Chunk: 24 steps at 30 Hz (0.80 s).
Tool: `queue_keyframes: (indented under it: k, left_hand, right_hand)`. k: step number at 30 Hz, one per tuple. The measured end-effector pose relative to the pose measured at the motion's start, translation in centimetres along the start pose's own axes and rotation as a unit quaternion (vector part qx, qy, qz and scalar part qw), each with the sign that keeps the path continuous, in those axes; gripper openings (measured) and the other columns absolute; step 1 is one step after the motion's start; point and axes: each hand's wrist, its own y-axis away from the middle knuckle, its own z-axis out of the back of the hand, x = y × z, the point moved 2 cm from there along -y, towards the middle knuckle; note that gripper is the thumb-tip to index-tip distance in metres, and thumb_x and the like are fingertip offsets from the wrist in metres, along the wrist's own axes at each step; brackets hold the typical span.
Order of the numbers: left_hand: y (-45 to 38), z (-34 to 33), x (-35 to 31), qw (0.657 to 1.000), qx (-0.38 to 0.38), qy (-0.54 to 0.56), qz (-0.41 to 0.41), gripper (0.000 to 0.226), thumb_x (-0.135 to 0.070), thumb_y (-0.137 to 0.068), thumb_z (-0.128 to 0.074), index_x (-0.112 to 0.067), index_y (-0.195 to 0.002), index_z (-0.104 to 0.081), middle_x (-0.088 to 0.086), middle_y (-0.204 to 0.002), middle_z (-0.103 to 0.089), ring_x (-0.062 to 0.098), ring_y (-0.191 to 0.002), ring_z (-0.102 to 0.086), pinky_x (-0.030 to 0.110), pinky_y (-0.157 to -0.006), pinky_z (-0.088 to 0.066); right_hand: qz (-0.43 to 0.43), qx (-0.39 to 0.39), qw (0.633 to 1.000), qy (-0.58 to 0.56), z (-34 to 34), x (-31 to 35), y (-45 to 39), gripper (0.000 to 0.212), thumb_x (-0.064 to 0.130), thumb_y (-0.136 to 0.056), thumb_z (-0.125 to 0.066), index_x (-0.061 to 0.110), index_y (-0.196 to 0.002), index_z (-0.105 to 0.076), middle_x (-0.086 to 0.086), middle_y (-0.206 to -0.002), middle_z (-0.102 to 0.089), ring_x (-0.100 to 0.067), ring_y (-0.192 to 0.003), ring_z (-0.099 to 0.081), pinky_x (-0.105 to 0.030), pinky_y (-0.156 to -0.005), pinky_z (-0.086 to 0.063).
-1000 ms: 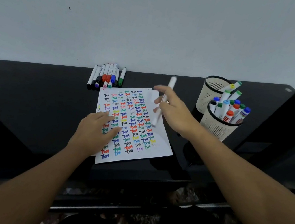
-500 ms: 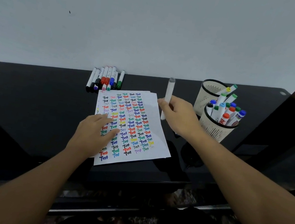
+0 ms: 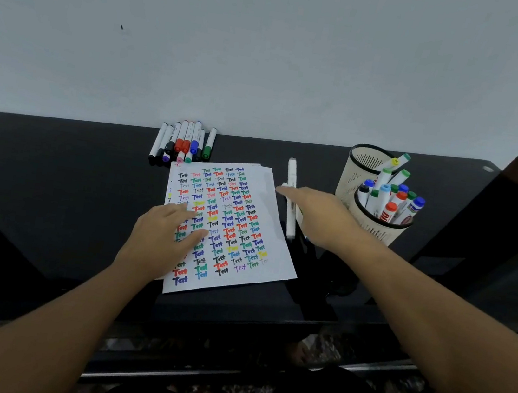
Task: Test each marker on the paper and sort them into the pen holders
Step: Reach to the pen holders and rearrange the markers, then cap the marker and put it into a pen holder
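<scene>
white paper [image 3: 262, 190] is the landmark here, lying on the black surface [image 3: 52, 187] and almost filled with rows of "test" in black, red, green, blue, purple and yellow; only a bare strip along its right edge and a little room near the bottom right are free. by that count most of the testing looks done.

right of the paper stand two pen holders. the near holder [image 3: 376, 228] is crowded with capped markers in blue, green, red and black. the far holder [image 3: 359, 173], just behind it, carries only a few, with green and yellow ends leaning out toward the right. so the sorting seems well along, though which holder means what cannot be told.

beyond the paper's top left corner, a row of markers [image 3: 185, 144] lies side by side, roughly eight or so, apparently the ones left to try.

left hand [image 3: 165, 236] rests flat on the paper's left half, fingers straight, pinning it. right hand [image 3: 318, 218] is just off the paper's right edge, with a white marker [image 3: 290, 197] running under its fingers; whether it grips the marker or has set it down on the surface cannot be told. that marker's colour is not visible. it likely belongs in a holder next, then the row.
</scene>
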Motion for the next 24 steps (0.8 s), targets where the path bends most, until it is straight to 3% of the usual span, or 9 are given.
queue_keyframes:
  k: [3,7,10,13,20,24]
  left_hand:
    - [0.0,0.0,0.1,1.000,0.002,-0.002,0.001,0.062,-0.064,-0.093,-0.053,-0.027,-0.142,-0.057,-0.003,-0.152,-0.048,0.017,-0.141,-0.038,0.044,-0.118,-0.031]
    - [-0.1,-0.1,0.2,1.000,0.003,-0.005,0.000,0.061,-0.065,-0.093,-0.053,-0.027,-0.142,-0.057,-0.004,-0.153,-0.048,0.016,-0.141,-0.038,0.044,-0.118,-0.030]
    - [-0.1,-0.1,0.2,1.000,0.000,-0.003,0.000,0.060,-0.064,-0.094,-0.053,-0.027,-0.141,-0.057,-0.004,-0.152,-0.049,0.016,-0.141,-0.039,0.043,-0.118,-0.031]
    - [-0.1,0.0,0.1,1.000,0.001,-0.001,0.002,0.060,-0.063,-0.094,-0.054,-0.027,-0.141,-0.057,-0.004,-0.152,-0.049,0.016,-0.141,-0.039,0.043,-0.117,-0.030]
    - [0.0,0.2,-0.1,1.000,0.013,0.016,0.005,0.058,-0.061,-0.094,-0.056,-0.027,-0.142,-0.056,-0.004,-0.152,-0.047,0.016,-0.141,-0.036,0.040,-0.116,-0.031]
    - [-0.2,0.5,0.0,0.999,0.040,0.026,0.015,0.059,-0.062,-0.093,-0.056,-0.030,-0.143,-0.054,-0.006,-0.153,-0.045,0.015,-0.140,-0.034,0.040,-0.116,-0.030]
  right_hand:
    - [0.008,0.036,0.998,0.054,-0.9,0.1,-0.4,0.074,-0.002,-0.096,-0.043,0.035,-0.159,-0.033,-0.003,-0.139,-0.058,-0.026,-0.123,-0.059,-0.043,-0.105,-0.041]
    - [-0.019,0.084,0.996,0.003,-2.3,-0.5,-1.4,0.062,0.008,-0.102,-0.038,0.035,-0.158,-0.038,-0.007,-0.154,-0.045,-0.029,-0.140,-0.045,-0.049,-0.112,-0.041]
    - [-0.030,0.072,0.996,-0.044,-2.7,-0.7,-1.5,0.048,0.026,-0.109,-0.033,0.031,-0.156,-0.043,-0.009,-0.157,-0.041,-0.031,-0.146,-0.039,-0.049,-0.116,-0.038]
    - [-0.037,0.064,0.996,-0.050,-3.1,-0.7,-1.1,0.048,0.028,-0.113,-0.033,0.024,-0.160,-0.036,-0.011,-0.163,-0.033,-0.034,-0.149,-0.034,-0.046,-0.119,-0.036]
    - [-0.061,0.030,0.997,-0.047,-3.9,-1.0,-0.8,0.051,0.013,-0.108,-0.039,0.013,-0.159,-0.034,-0.013,-0.158,-0.037,-0.038,-0.132,-0.049,-0.049,-0.108,-0.046]
    - [-0.043,-0.007,0.999,-0.023,-3.9,-0.9,-1.0,0.045,0.017,-0.108,-0.039,0.012,-0.153,-0.043,-0.014,-0.145,-0.048,-0.036,-0.131,-0.048,-0.046,-0.108,-0.045]
